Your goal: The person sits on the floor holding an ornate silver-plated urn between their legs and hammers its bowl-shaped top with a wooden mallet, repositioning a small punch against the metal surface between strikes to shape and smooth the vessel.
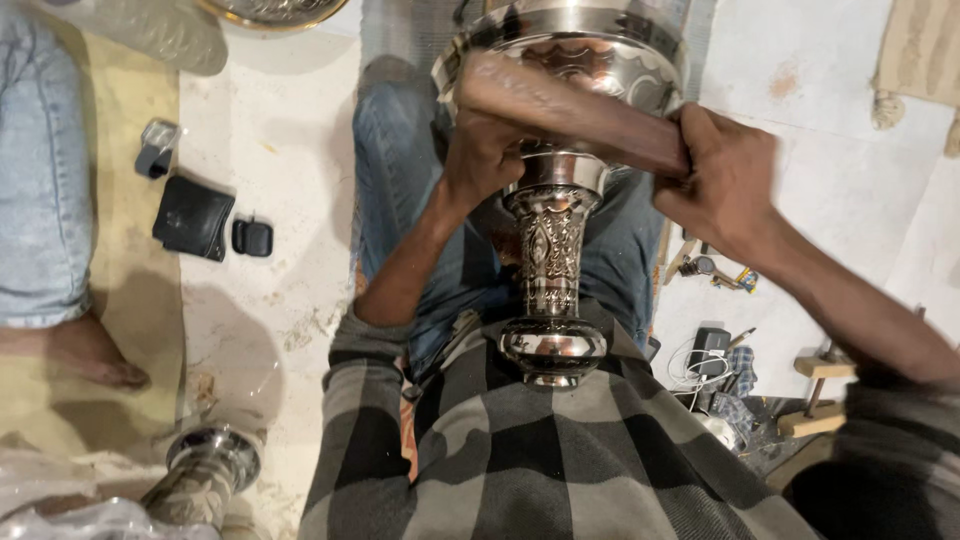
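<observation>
A tall engraved silver metal vase lies across my lap, its foot against my checked shirt and its wide bowl pointing away. My left hand grips the vase just under the bowl. My right hand is closed on one end of a dark brown wooden bar. The bar lies across the vase's neck and looks blurred.
Another person's jeans leg and bare foot rest on a mat at left. A black wallet, a small black key fob and a second silver vase lie on the white floor. Cables and small tools clutter the right.
</observation>
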